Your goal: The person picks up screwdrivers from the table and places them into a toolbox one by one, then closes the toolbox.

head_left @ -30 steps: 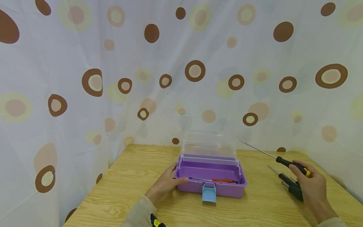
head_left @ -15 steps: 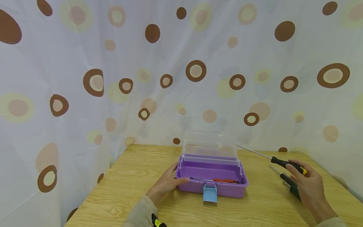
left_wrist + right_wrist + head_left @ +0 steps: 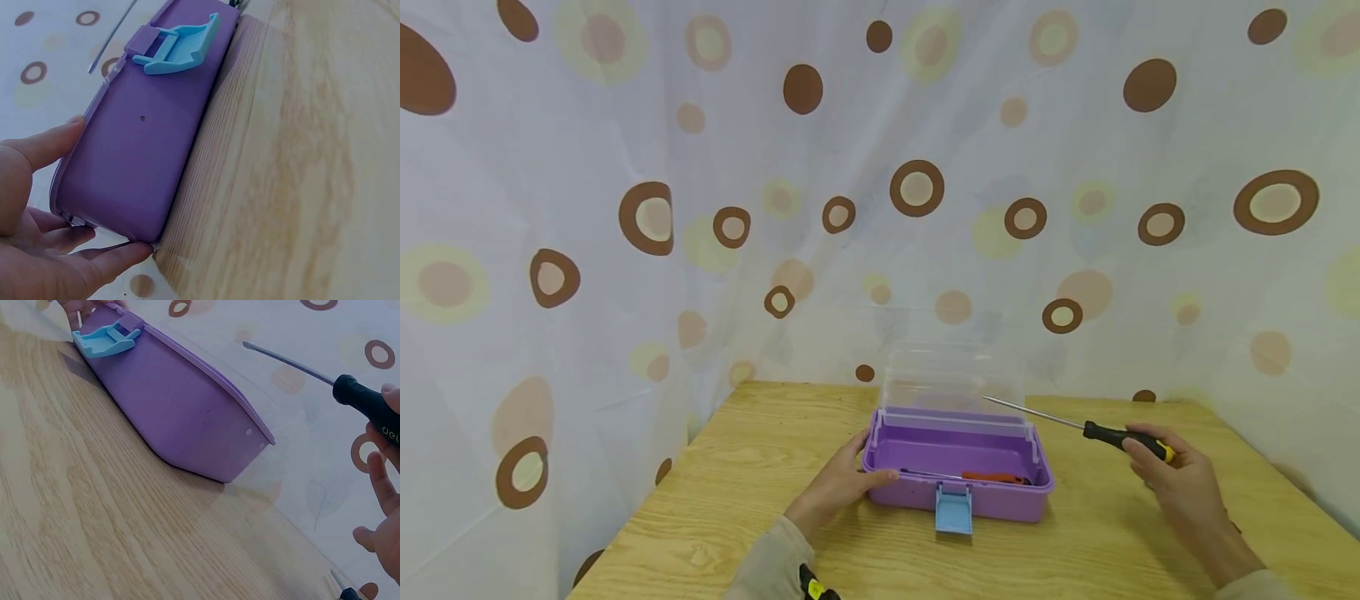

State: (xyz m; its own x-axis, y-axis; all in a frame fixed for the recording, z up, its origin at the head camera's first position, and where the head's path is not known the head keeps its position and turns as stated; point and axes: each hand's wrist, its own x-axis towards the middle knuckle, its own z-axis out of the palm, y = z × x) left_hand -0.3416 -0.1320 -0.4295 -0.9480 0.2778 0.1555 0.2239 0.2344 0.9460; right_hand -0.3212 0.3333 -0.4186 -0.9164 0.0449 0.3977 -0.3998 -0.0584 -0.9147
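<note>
In the head view, the left hand (image 3: 838, 483) grips the near left end of a purple box (image 3: 1000, 506), its thumb on the front rim and its fingers round the side. Just right of that hand, a red-handled screwdriver (image 3: 996, 478) lies inside along the front wall; a light blue latch (image 3: 953, 510) hangs below it, and a clear lid (image 3: 951, 379) stands raised farther back. The right hand (image 3: 1183, 487), apart from the box, curls its thumb and fingers round the handle of a black-and-yellow screwdriver (image 3: 1123, 437) above the wooden table (image 3: 715, 500). The shaft points left from this hand, toward the box.

In the left wrist view, the thumb presses the rim, with fingertips at the lower corner below it.

In the right wrist view, thumb and fingers hold the handle; below the hand, another tool's tip (image 3: 342, 584) shows at the edge.
</note>
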